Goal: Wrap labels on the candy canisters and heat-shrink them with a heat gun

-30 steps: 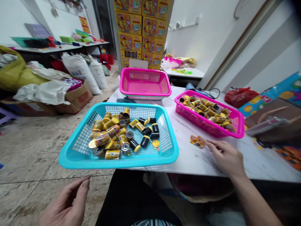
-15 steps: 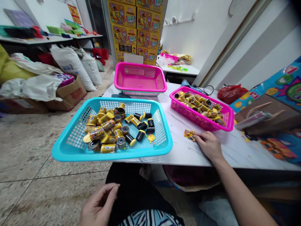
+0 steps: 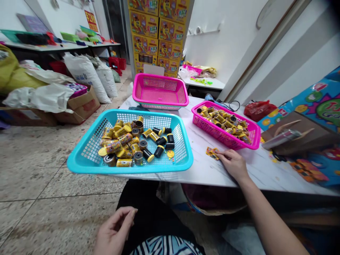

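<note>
My right hand rests on the marbled white table, its fingertips pinched at the edge of small printed yellow-orange stickers that lie overlapping there. Above my lap is my left hand, thumb and fingers drawn together; whether anything is between them cannot be made out. A blue basket at the table's front holds several small yellow-labelled canisters and black canisters with yellow lids. Behind my right hand stands a pink basket full of similar yellow-wrapped canisters.
An empty-looking pink basket sits at the table's back, before stacked yellow cartons. To the right are an open brown box with a metal tool and a red plastic bag. White sacks stand on the floor at left.
The view has shifted slightly, so the baskets and cartons sit a little differently in the picture. Both hands keep nearly the same pose, the right one still at the stickers.
</note>
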A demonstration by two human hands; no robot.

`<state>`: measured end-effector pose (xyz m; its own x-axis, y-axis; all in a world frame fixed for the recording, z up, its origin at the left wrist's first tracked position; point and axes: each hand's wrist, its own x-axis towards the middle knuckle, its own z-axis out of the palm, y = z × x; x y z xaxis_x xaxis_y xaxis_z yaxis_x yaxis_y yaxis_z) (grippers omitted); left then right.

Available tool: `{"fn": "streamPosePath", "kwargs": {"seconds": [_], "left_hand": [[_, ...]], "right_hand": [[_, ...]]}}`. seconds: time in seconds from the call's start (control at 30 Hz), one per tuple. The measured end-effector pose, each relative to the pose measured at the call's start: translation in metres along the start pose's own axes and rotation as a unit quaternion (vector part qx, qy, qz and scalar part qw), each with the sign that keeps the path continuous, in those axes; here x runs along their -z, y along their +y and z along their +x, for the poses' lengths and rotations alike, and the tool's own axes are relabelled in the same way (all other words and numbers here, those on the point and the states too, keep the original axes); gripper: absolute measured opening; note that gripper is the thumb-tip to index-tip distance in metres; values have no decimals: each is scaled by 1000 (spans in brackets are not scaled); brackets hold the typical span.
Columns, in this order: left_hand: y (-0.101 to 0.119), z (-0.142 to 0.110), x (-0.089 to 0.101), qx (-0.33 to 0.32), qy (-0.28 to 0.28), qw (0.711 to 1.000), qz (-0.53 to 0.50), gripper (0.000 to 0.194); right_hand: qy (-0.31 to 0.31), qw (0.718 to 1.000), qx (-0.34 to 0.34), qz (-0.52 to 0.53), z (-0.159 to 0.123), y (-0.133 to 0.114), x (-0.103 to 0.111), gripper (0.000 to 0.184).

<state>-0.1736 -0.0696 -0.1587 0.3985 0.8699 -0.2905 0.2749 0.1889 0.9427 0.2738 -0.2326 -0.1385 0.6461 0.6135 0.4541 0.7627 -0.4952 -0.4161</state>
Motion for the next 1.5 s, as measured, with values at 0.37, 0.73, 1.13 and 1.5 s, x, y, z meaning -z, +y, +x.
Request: {"fn": "streamPosePath", "kwargs": {"seconds": [0.37,0.73,1.13,1.5], "left_hand": [[3,-2,-11,20,12,1000,-13,44],[2,6,-12,16,-49,999,16,40],[52,14,-97,-22,-291,952,-96,37],[60,20,-76,-75,-260,962,-29,34]], "right_hand": [[-66,988,79,-118,27,-25,-3,32],[-144,983,105,-40,40,-51,8,9],[-183,794,-302,496,-103,-189,-7,43],[-237,817,-269,452,-109,-198,-10,27]]}}
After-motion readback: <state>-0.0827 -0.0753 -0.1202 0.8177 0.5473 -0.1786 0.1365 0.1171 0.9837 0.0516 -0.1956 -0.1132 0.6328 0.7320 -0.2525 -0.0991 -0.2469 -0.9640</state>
